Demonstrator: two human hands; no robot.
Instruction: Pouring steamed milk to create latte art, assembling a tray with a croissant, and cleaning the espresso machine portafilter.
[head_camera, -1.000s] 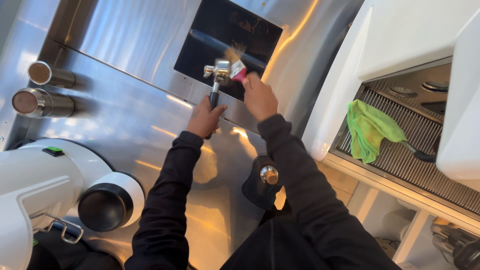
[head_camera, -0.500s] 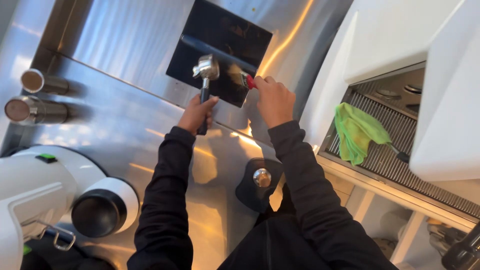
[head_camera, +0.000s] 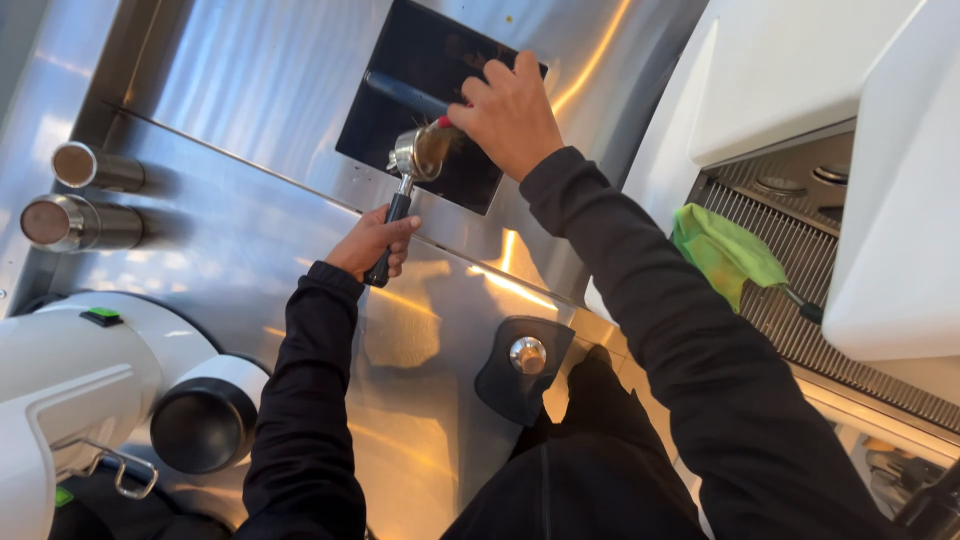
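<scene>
My left hand (head_camera: 375, 243) grips the black handle of a metal portafilter (head_camera: 412, 160), holding its basket over the dark square opening (head_camera: 420, 80) set in the steel counter. My right hand (head_camera: 508, 112) is closed on a small brush with a red handle (head_camera: 446, 124). Its bristles are pressed into the portafilter basket. A dark bar crosses the opening just behind the basket.
Two steel cylinders (head_camera: 80, 195) lie at the left of the counter. A white grinder (head_camera: 90, 400) with a black funnel stands lower left. A tamper (head_camera: 527, 355) sits on a dark mat. A green cloth (head_camera: 725, 250) lies on the drip grate (head_camera: 800, 320) of the white machine.
The portafilter stays over the dark opening in my left hand. My right hand has moved from beside the basket to over it, and the brush now works inside it.
</scene>
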